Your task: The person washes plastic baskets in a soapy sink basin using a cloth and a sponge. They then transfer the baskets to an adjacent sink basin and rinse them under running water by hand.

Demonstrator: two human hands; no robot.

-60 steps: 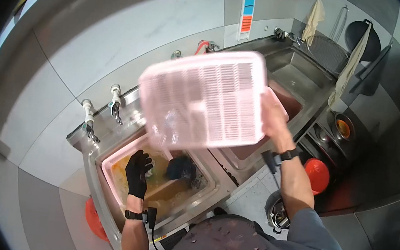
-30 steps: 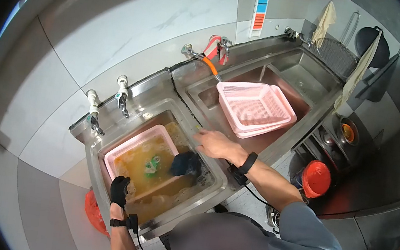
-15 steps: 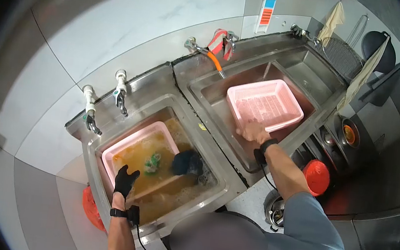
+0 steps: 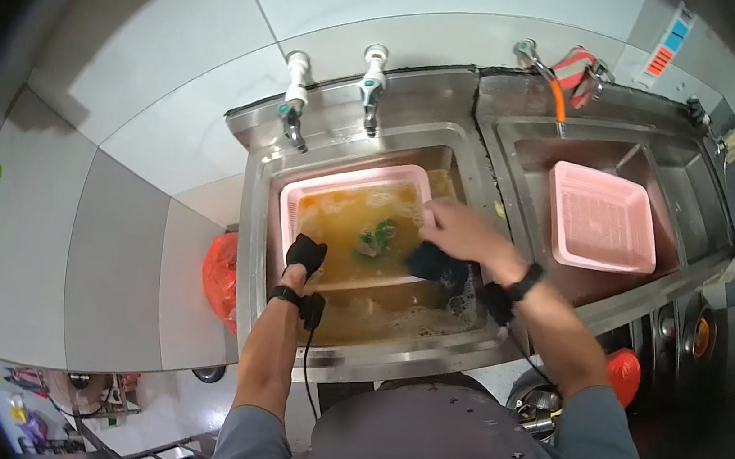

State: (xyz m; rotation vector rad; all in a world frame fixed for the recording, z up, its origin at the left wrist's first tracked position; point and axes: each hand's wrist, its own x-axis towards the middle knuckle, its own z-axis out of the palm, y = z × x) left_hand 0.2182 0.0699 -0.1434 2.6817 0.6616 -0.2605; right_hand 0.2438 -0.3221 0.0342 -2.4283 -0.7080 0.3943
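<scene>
Looks like smooth plastic on the pink baskets (image 4: 359,180), shiny metal on the sinks (image 4: 476,165), matt cloth on the grey sleeves (image 4: 602,438) and black glove (image 4: 306,252).

Two hands (image 4: 305,256) (image 4: 471,235); two wristbands (image 4: 286,295) (image 4: 526,282)

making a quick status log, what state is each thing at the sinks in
Left basket: partly under water
Right basket: upright, looks empty
Water: murky, foamy in places
Green item: in the left basket
Dark bundle: in the water
Two left taps: no flow visible
Left hand: gloved, at left basket's rim
Right hand: bare, blurred
</scene>
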